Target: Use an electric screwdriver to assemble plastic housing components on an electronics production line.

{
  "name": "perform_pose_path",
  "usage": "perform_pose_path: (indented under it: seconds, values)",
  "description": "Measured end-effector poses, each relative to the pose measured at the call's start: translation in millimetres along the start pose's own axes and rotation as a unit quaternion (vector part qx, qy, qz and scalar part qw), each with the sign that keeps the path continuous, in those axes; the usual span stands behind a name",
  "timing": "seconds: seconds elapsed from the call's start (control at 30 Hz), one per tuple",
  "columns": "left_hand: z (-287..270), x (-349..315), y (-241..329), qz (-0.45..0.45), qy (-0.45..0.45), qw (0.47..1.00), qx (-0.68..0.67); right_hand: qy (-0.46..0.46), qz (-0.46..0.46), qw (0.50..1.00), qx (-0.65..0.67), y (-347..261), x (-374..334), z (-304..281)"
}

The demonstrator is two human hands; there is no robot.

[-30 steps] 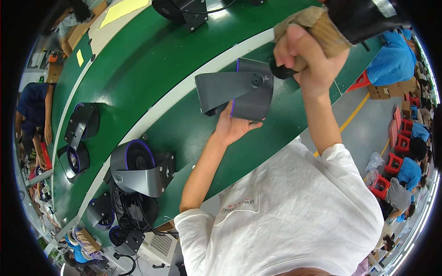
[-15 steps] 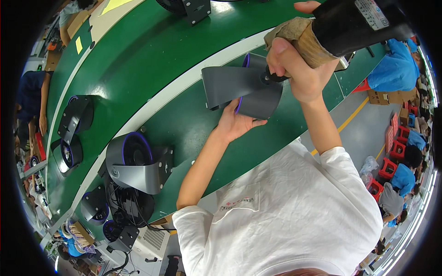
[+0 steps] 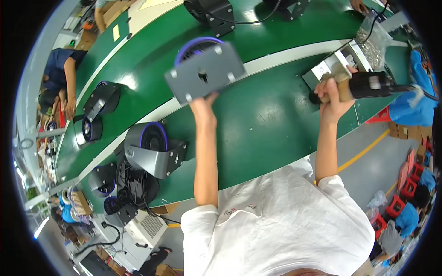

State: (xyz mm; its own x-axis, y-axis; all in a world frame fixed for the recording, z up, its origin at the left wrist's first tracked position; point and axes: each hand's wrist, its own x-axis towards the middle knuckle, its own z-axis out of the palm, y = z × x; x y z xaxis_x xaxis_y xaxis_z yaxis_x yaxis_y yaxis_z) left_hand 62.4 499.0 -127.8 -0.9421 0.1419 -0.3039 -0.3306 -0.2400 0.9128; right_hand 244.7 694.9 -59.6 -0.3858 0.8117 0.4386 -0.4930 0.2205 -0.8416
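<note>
My left hand [image 3: 205,110] grips a dark grey fan unit [image 3: 184,80] by its lower edge. The unit is raised over the white strip, its bracket plate facing me and its purple-ringed fan behind; it is slightly blurred. In my right hand [image 3: 336,103] is a black corded electric screwdriver [image 3: 366,86], wrapped in brown tape at the grip. It lies nearly level, its tip to the left by a white screw dispenser [image 3: 318,71]. On the bench, left of my left arm, another grey fan unit [image 3: 152,158] stands next to a tangle of black cables [image 3: 133,177].
A white strip [image 3: 271,59] divides the green bench [image 3: 258,124] from the green surface behind it, where more fan units [image 3: 102,99] stand. A clear bag of small metal parts [image 3: 375,46] sits back right. A co-worker's arm [image 3: 70,83] rests at far left.
The fan unit has moved left and away from me, turned so its bracket plate shows. My right hand has drawn the screwdriver off it, rightward and lower, beside the dispenser.
</note>
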Motion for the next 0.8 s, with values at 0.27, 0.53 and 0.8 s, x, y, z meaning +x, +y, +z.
perform_pose_path:
  seconds: [0.27, 0.53, 0.8]
  values:
    - [-52, 154, 96, 0.163, 0.11, 0.906, 0.374, -0.002, 0.124, 0.988, -0.093, 27, -55, -39]
    - [54, 171, 121, 0.635, 0.021, 0.604, 0.482, -0.031, 0.086, 0.988, -0.124, 34, -54, -54]
    - [68, 297, 129, 0.435, -0.348, 0.664, 0.499, -0.032, 0.035, 0.997, -0.068, 37, -62, -57]
